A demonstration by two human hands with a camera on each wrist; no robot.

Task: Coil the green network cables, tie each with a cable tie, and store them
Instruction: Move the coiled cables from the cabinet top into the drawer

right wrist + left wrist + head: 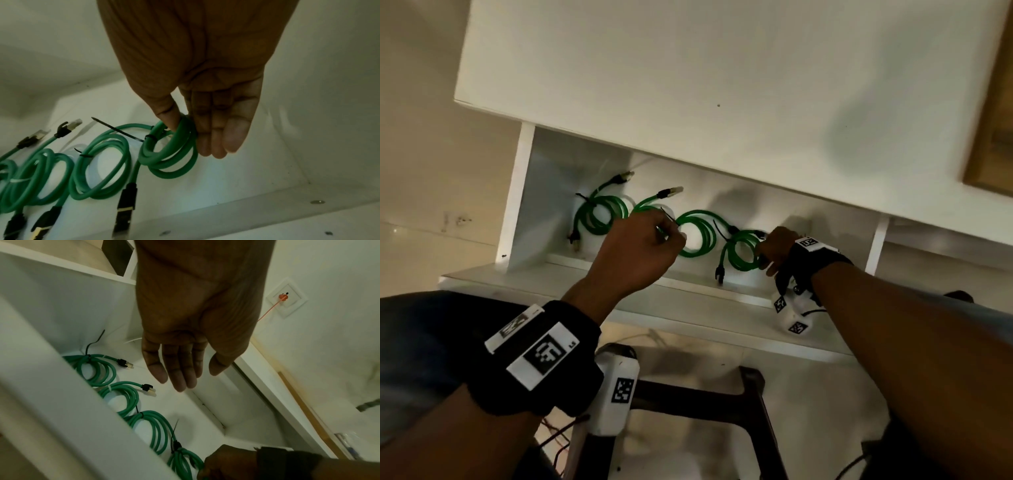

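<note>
The left hand (635,255) hangs before the white shelf (599,274), covering part of the second coil (650,207); the wrist view shows its fingers (180,369) straight, holding nothing. The right hand (777,248) pinches the rightmost coil (170,152) between thumb and fingers (218,129), with bare shelf floor to its right up to the side wall. Four tied green coils lie in a row inside, under the desk (722,85) top's overhanging edge. The farthest, the leftmost coil (601,214), sits near the left wall.
</note>
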